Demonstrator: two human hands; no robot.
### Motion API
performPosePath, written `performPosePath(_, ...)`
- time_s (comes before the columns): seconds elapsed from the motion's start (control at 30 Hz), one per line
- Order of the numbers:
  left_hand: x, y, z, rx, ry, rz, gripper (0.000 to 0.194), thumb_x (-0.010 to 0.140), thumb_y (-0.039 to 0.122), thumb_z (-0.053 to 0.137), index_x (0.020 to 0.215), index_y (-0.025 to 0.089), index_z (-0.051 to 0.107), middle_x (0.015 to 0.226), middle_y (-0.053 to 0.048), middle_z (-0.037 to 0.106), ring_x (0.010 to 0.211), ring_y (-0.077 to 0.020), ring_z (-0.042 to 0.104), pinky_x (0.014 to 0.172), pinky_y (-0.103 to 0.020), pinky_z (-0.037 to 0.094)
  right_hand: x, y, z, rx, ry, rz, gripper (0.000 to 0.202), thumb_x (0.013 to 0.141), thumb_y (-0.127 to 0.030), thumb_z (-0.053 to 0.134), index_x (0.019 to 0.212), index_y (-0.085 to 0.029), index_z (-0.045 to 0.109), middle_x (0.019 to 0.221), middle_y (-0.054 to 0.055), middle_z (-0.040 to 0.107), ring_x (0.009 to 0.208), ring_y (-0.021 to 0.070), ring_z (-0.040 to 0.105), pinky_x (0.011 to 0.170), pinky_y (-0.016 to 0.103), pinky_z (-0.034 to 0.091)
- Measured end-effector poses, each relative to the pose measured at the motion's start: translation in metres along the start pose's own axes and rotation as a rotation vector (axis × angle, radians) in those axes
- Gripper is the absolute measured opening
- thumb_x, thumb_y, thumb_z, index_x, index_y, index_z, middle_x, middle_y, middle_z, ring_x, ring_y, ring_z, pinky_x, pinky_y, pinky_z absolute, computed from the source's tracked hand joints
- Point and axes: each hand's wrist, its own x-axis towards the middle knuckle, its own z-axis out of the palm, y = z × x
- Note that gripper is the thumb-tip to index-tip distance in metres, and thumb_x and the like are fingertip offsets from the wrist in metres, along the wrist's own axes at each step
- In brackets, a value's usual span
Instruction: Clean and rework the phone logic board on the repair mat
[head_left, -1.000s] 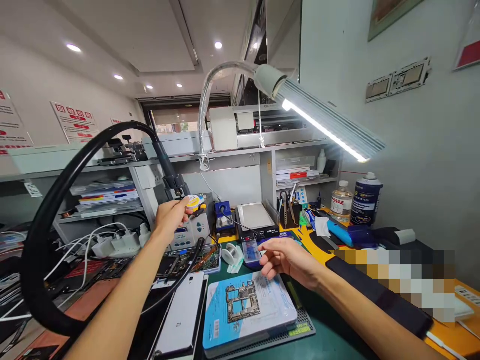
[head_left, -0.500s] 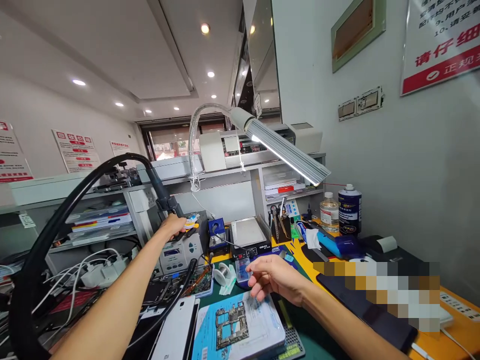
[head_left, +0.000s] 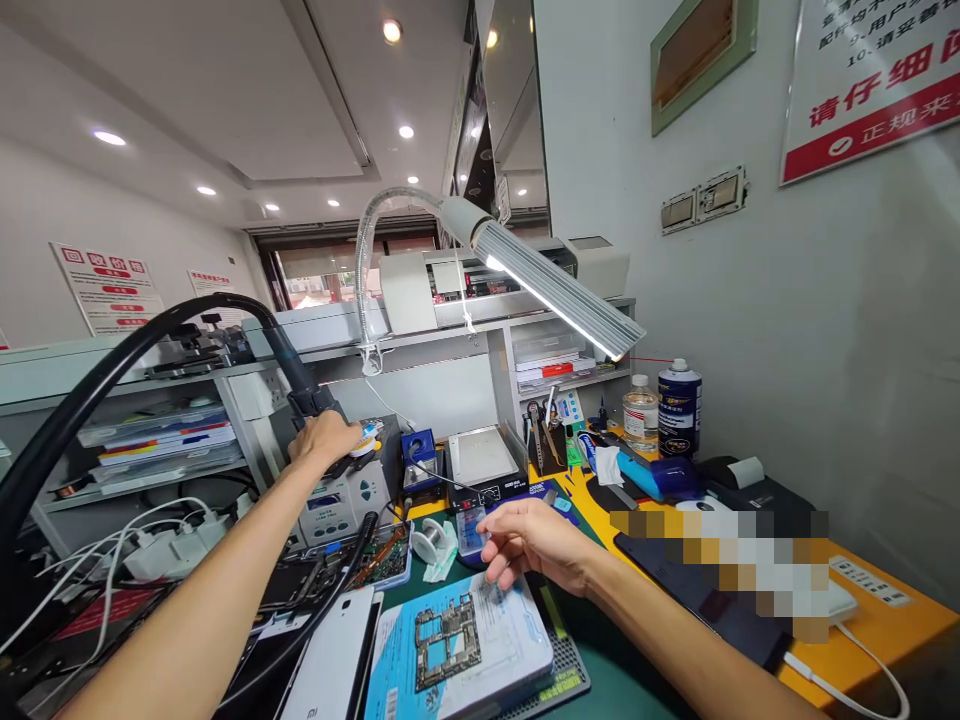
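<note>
At the top of the grey hot-air station [head_left: 330, 512], my left hand [head_left: 324, 440] is closed around the black hot air gun [head_left: 304, 385], whose thick hose arches off to the left. My right hand [head_left: 529, 540] hovers over the far edge of a blue-and-white box [head_left: 510, 640], fingers loosely curled and apart, with nothing visible in them. A bare phone circuit board [head_left: 448, 640] with large cut-outs lies flat on the box. Beside the box lies a white phone back [head_left: 334, 655].
A solder spool [head_left: 429, 542] stands behind the box. A heating plate [head_left: 484, 460] is further back, with a tweezers holder [head_left: 544, 440] to its right. Overhead hangs a lit lamp [head_left: 559, 285]. A spray can [head_left: 679, 410] and a clear bottle [head_left: 640, 412] stand at right.
The whole view has shifted slightly, with the scene sliding left. My left hand stays at the hot air gun and my right hand stays above the box.
</note>
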Motion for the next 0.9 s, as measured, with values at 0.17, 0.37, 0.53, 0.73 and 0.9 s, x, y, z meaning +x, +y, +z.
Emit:
performPosePath(0.17,-0.055,0.015,0.01,0.111,0.098,0.192,0.036,0.102,0.044,0.07,0.128,0.019,0.068,0.129,-0.009,0.07,0.112,-0.0238,0.071,0.095,-0.044,0.062,0.0,-0.002,0.0,-0.022,0.008,-0.002,0.016,0.075,-0.025,0.077,0.082,-0.013,0.07,0.067,0.005,0.073,0.053,0.0177,0.071,0.048,0.025,0.056)
performPosePath(0.37,-0.147,-0.016,0.043,-0.009,0.225,0.437,0.046,0.101,0.043,0.063,0.065,0.021,0.045,0.061,0.007,0.04,0.057,-0.0103,0.039,0.062,-0.026,0.041,0.0,-0.01,-0.004,-0.041,0.139,-0.084,0.014,0.069,-0.018,0.079,0.081,-0.012,0.074,0.05,-0.005,0.057,0.041,0.0109,0.053,0.041,0.022,0.045)
performPosePath(0.53,-0.17,-0.038,0.054,-0.161,0.288,0.448,0.048,0.092,0.046,0.053,0.063,0.024,0.021,0.06,0.006,0.02,0.056,-0.0118,0.025,0.062,-0.029,0.032,0.008,-0.017,-0.027,-0.03,0.554,-0.303,0.021,0.096,-0.024,0.071,0.114,-0.014,0.068,0.062,-0.007,0.058,0.044,0.0088,0.049,0.042,0.019,0.039)
performPosePath(0.73,-0.162,-0.054,0.048,-0.285,0.259,0.302,0.047,0.098,0.058,0.049,0.066,0.026,0.038,0.05,0.006,0.038,0.049,-0.014,0.041,0.055,-0.028,0.037,0.018,-0.021,-0.065,-0.064,0.994,-0.469,0.026,0.107,-0.032,0.07,0.127,-0.016,0.066,0.107,0.005,0.07,0.074,0.0137,0.066,0.062,0.026,0.059)
performPosePath(0.9,-0.156,-0.064,0.054,-0.329,0.215,0.237,0.036,0.097,0.059,0.044,0.086,0.028,0.057,0.058,0.003,0.062,0.051,-0.0197,0.059,0.053,-0.031,0.045,0.023,-0.018,-0.082,-0.1,1.098,-0.509,0.03,0.108,-0.035,0.07,0.131,-0.016,0.066,0.115,0.007,0.071,0.088,0.0188,0.072,0.074,0.034,0.065)
